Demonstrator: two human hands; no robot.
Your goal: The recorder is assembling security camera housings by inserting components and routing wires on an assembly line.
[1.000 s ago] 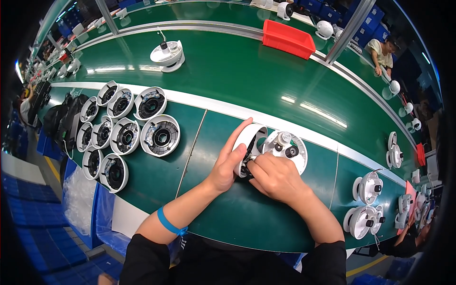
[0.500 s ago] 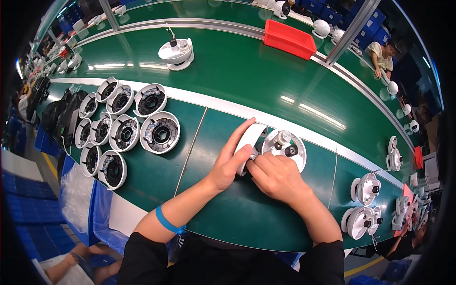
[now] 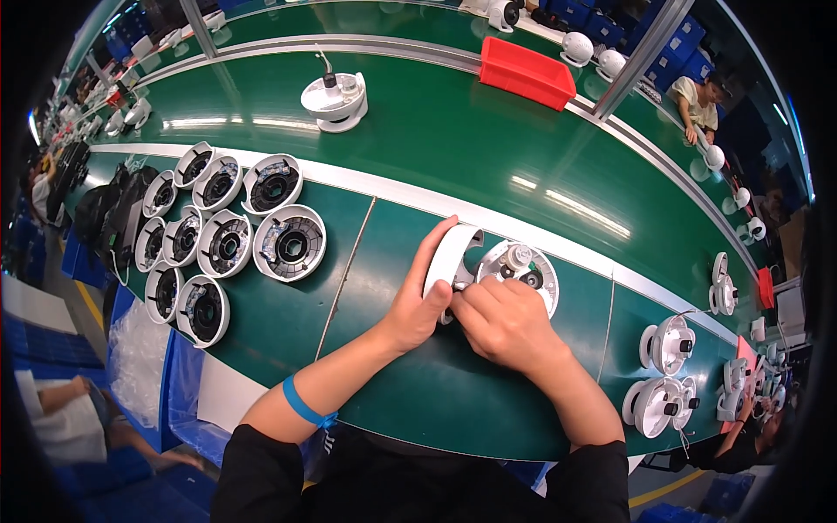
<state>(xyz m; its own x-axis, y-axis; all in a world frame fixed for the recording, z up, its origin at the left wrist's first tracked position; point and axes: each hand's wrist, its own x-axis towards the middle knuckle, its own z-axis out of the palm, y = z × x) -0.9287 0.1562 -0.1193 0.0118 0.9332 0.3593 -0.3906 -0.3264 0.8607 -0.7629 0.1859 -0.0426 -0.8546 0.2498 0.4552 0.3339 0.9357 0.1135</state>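
My left hand (image 3: 417, 301) grips a white round housing half (image 3: 448, 260), tilted up on its edge, with the thumb on its near side. Beside it on the right, a white camera base (image 3: 547, 281) lies open side up, with a grey cylindrical part and a dark round part inside. My right hand (image 3: 507, 324) is closed, its fingertips pinched at the gap between the two pieces. Whatever those fingertips hold is hidden behind them. The base is partly covered by my right hand.
Several white housings with black inner parts (image 3: 290, 243) stand grouped at the left. Part-built white cameras (image 3: 670, 346) sit at the right. On the green belt beyond are a white camera unit (image 3: 336, 103) and a red bin (image 3: 528, 73). A person (image 3: 697, 106) works across the belt.
The white unit on the belt has moved a little to the right. The housing half in my left hand has turned slightly, while my right fingertips stay pinched at the gap.
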